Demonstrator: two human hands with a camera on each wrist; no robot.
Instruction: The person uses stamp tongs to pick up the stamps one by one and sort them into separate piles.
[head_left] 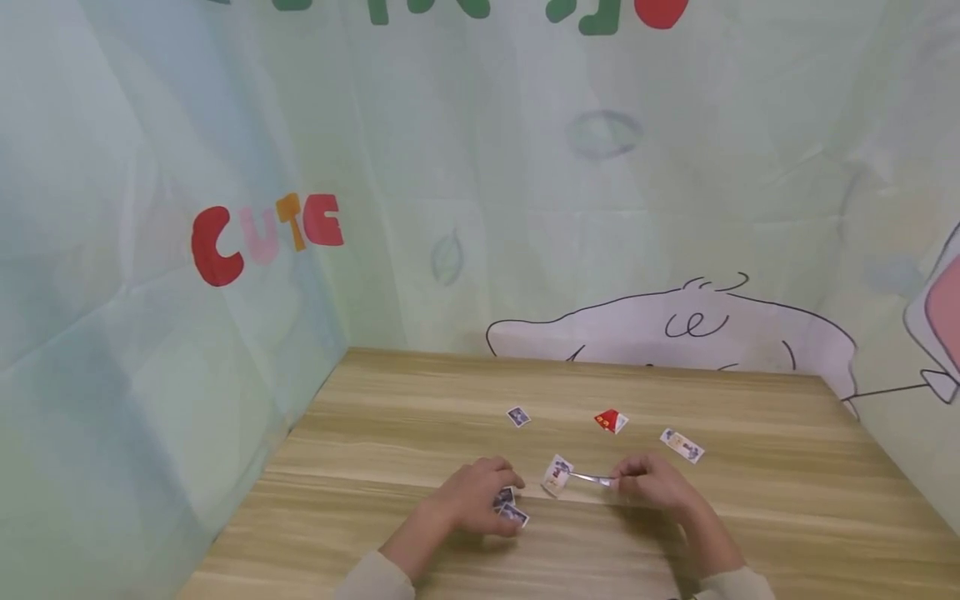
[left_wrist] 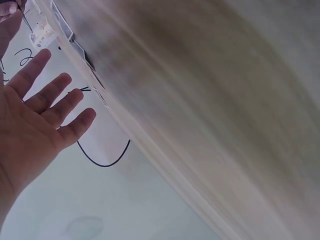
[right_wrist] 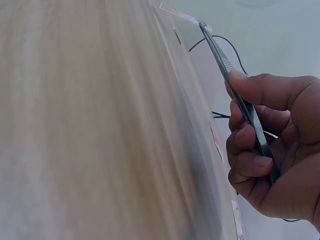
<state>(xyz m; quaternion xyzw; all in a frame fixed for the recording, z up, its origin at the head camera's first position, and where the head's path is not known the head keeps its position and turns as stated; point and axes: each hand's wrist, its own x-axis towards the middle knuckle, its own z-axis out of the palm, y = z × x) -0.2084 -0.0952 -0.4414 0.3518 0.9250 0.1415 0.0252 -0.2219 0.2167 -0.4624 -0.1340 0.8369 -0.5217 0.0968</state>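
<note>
My right hand (head_left: 651, 482) grips metal tweezers (right_wrist: 235, 95) between thumb and curled fingers. Their tips meet the edge of a small white printed card (head_left: 557, 476), which the right wrist view shows tilted up above the tabletop. To the left, my left hand (head_left: 476, 497) hovers with fingers spread, palm facing down, over a few small dark-pictured cards. One such card (head_left: 513, 514) sticks out beneath the fingers, and another (head_left: 505, 497) is partly covered. From the left wrist, the fingers (left_wrist: 52, 100) look relaxed and hold nothing.
Farther back on the wooden table (head_left: 405, 400) lie a small dark-pictured card (head_left: 518, 417), a red-and-white piece (head_left: 611, 421) and a longer pale printed strip (head_left: 682, 446). Pale printed cloth walls (head_left: 450, 167) rise behind and at the sides.
</note>
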